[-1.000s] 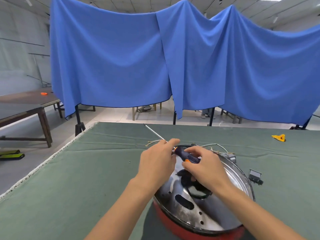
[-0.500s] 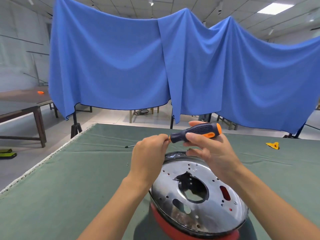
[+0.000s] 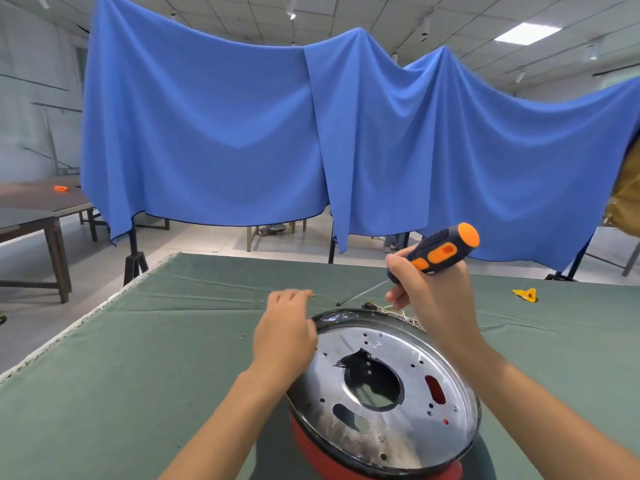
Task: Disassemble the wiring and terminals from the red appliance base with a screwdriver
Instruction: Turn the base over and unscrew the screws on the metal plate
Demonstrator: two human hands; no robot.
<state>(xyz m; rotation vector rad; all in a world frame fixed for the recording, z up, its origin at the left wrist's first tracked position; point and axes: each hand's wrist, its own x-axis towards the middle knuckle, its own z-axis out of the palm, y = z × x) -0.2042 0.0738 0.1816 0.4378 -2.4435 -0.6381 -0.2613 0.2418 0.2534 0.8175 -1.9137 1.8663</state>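
The red appliance base (image 3: pixel 346 465) stands on the green table cloth (image 3: pixel 138 358), its shiny perforated metal plate (image 3: pixel 415 403) facing up. Thin wires (image 3: pixel 403 311) poke out past its far rim. My right hand (image 3: pixel 436 306) grips the black and orange screwdriver (image 3: pixel 440 251) above that rim, handle up and to the right, shaft slanting down and left. My left hand (image 3: pixel 284 330) hovers at the plate's left edge with curled fingers, and its fingertips pinch a small screw (image 3: pixel 313 295). The terminals are hidden behind my right hand.
A tiny loose screw (image 3: pixel 242 336) lies on the cloth left of the base. A yellow plastic piece (image 3: pixel 526 294) sits at the far right. Blue drapes (image 3: pixel 242 133) hang behind the table. Dark wooden tables (image 3: pixel 34 209) stand off to the left.
My right hand has raised the screwdriver up and to the right. My left hand has let go of the shaft and drawn back to the left with the small screw.
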